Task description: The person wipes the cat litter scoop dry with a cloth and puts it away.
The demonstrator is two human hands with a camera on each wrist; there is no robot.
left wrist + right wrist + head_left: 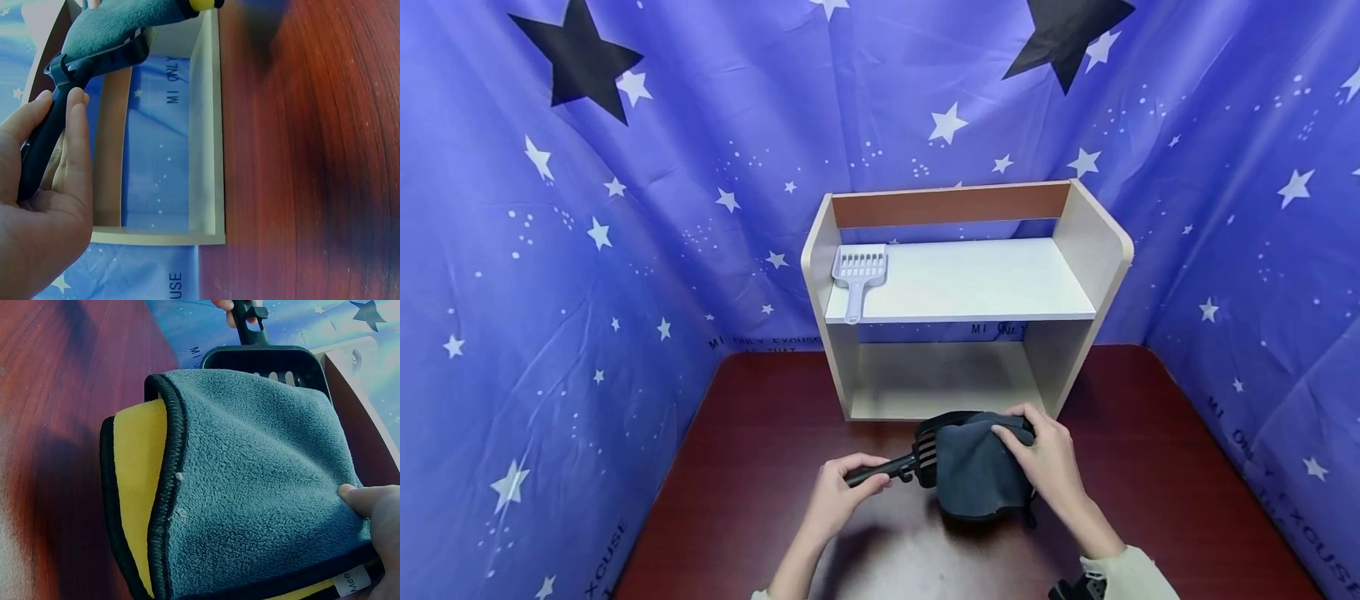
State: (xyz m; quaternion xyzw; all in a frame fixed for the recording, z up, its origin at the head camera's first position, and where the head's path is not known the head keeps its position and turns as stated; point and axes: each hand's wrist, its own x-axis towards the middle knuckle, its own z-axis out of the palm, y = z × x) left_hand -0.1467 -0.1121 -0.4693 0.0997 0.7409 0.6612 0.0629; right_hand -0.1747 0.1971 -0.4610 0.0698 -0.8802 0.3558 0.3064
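My left hand grips the handle of a black slotted litter scoop, its head pointing right. Over much of that head lies a folded cloth, grey-blue and fluffy with a black stitched edge. The right wrist view shows the cloth's yellow inner side and a white tag. My right hand pinches the cloth at its right edge, the thumb pressing on the fluffy face. Scoop and cloth are held above the table, in front of the shelf.
A two-level shelf unit stands at the back of the dark red table. On its upper board, at the left, lies a pale lavender slotted scoop. Blue star-printed curtains surround the table at back and sides.
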